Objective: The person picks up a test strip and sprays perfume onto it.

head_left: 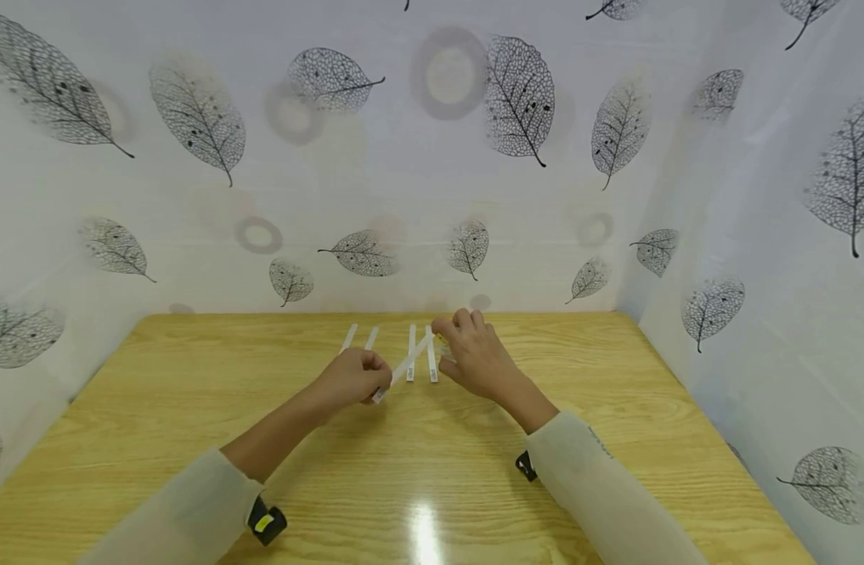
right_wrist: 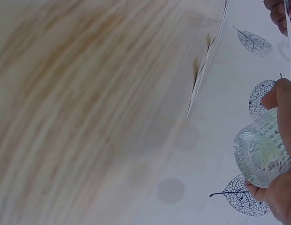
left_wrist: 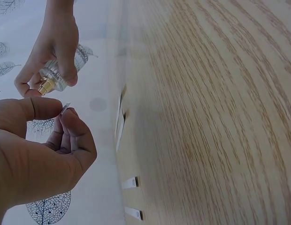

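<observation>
My left hand (head_left: 350, 378) pinches one end of a white paper test strip (head_left: 406, 364) between thumb and fingertip. The strip slants up to the right, its far end close to my right hand (head_left: 477, 353). In that right hand is a ribbed clear glass perfume bottle (right_wrist: 260, 147), gripped around its body. The left wrist view shows its gold spray nozzle (left_wrist: 46, 86) tipped toward the strip, with a right finger at the nozzle's top. Both hands are above the table, and in the head view the right hand mostly hides the bottle.
Several more white strips lie on the wooden table (head_left: 375, 486): one pair (head_left: 371, 338) beyond the left hand, another strip (head_left: 410, 370) and its neighbour (head_left: 433, 369) between the hands. A pale curtain (head_left: 417, 173) with leaf prints stands along the table's back and sides.
</observation>
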`<action>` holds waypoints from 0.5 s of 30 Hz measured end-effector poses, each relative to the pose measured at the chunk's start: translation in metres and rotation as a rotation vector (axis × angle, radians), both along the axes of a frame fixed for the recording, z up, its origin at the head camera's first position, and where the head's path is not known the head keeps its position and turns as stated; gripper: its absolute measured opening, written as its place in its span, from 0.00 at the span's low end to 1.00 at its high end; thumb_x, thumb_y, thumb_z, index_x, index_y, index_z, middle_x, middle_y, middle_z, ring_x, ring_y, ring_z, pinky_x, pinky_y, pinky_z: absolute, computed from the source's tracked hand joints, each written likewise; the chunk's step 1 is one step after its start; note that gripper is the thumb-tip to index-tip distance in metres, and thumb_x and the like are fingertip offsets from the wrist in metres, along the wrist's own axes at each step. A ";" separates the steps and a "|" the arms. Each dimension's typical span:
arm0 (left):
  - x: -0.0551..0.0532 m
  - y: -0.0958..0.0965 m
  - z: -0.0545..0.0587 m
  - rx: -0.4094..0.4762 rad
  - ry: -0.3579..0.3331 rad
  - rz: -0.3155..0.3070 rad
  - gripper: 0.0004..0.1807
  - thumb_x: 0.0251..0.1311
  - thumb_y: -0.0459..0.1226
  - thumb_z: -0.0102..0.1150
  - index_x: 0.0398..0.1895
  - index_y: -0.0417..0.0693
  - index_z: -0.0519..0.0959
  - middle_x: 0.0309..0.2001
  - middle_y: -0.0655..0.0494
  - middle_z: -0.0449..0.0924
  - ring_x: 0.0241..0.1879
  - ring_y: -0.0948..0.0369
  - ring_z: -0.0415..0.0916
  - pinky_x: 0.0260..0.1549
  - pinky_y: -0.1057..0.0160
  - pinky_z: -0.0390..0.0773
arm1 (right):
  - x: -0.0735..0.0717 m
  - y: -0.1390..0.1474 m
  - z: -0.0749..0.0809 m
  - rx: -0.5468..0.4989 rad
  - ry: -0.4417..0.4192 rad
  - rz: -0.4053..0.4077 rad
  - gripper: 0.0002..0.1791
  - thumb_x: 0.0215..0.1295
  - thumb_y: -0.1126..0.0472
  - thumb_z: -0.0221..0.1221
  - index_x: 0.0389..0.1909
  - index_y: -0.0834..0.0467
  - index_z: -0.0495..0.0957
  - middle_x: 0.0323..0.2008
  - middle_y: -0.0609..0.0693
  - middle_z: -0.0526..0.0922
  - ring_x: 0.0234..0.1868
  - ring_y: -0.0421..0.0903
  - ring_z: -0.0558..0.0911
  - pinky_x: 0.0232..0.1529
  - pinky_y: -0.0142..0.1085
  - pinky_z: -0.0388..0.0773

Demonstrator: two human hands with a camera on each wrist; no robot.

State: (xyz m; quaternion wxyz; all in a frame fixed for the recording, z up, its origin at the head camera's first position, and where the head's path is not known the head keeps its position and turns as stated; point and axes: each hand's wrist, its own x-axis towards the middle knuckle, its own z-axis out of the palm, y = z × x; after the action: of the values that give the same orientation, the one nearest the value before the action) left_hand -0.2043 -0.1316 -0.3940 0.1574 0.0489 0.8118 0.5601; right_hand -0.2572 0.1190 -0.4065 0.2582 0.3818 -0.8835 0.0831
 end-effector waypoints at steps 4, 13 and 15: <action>0.001 -0.001 0.001 0.023 -0.009 -0.010 0.10 0.68 0.33 0.53 0.39 0.33 0.80 0.31 0.45 0.79 0.32 0.55 0.75 0.38 0.54 0.82 | 0.000 0.000 -0.001 0.004 0.010 -0.001 0.31 0.54 0.65 0.69 0.57 0.53 0.65 0.38 0.55 0.69 0.31 0.49 0.62 0.25 0.37 0.59; 0.004 0.000 0.004 0.029 -0.016 -0.009 0.09 0.69 0.34 0.54 0.40 0.33 0.80 0.31 0.47 0.78 0.34 0.55 0.75 0.39 0.52 0.83 | 0.000 -0.002 -0.001 0.026 -0.019 -0.022 0.29 0.57 0.63 0.68 0.57 0.53 0.65 0.39 0.54 0.68 0.33 0.49 0.63 0.27 0.38 0.61; 0.003 -0.001 0.003 0.028 -0.017 -0.011 0.09 0.69 0.34 0.54 0.39 0.33 0.80 0.31 0.47 0.78 0.34 0.55 0.75 0.39 0.52 0.83 | 0.001 -0.002 -0.001 0.024 -0.021 -0.021 0.29 0.57 0.63 0.67 0.57 0.53 0.65 0.39 0.54 0.68 0.34 0.49 0.63 0.27 0.37 0.61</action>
State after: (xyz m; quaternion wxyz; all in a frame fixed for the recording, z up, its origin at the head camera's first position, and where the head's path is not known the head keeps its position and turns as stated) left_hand -0.2011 -0.1324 -0.3908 0.1666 0.0509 0.8024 0.5708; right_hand -0.2567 0.1166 -0.4072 0.2450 0.3748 -0.8911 0.0738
